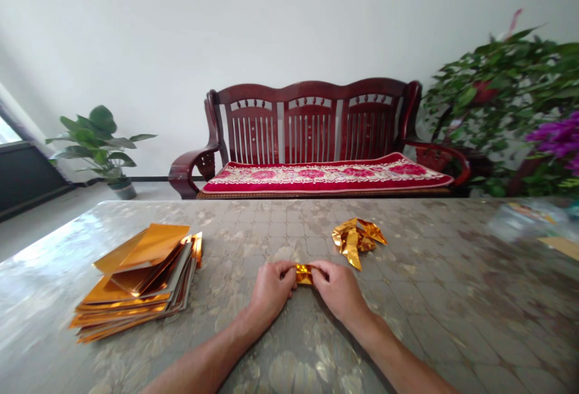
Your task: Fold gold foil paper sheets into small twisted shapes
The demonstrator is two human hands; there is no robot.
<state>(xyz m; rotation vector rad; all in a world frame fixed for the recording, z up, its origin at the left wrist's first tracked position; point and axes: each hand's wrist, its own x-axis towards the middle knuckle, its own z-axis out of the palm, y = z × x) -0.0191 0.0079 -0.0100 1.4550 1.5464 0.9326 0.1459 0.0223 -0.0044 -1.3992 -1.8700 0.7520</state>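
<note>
A small folded piece of gold foil paper (pixel 304 274) is stretched between my two hands, just above or on the table near its middle. My left hand (pixel 272 284) pinches its left end with fingers curled. The right end is gripped by my right hand (pixel 337 285), thumb and fingers closed on it. Beyond my right hand lie several folded gold foil pieces (pixel 357 239) in a loose pile. To the left stands an uneven stack of gold foil sheets (pixel 136 285), some showing grey backs.
A patterned cloth covers the table (pixel 253 231). Clear plastic packaging (pixel 527 219) sits at the right edge. Behind the table is a dark red wooden bench (pixel 309 122) with a red floral cover (pixel 325 178). Potted plants (pixel 104 140) stand on both sides.
</note>
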